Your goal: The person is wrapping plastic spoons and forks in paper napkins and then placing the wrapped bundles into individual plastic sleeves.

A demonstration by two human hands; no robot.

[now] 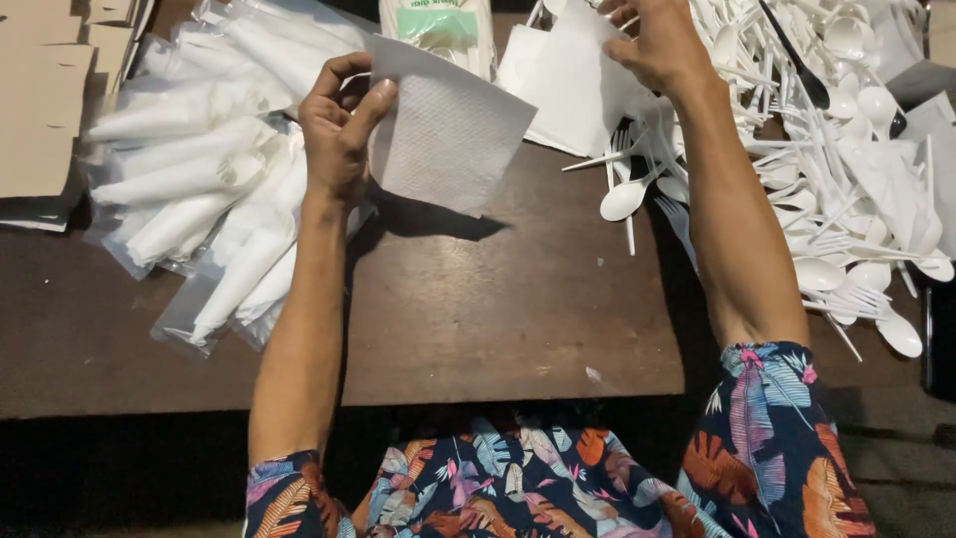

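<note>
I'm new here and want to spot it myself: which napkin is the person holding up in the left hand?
Start at the brown table. Left of its middle, the left hand pinches one white napkin by its edge, lifted off the table. Unlike the napkin stack under the right hand and the bagged rolls at the left, it is a single open, dimpled sheet.

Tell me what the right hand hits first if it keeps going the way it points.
The right hand points away from the body, already at the napkin stack. Going on, it would likely leave the frame; nothing beyond shows.
</note>
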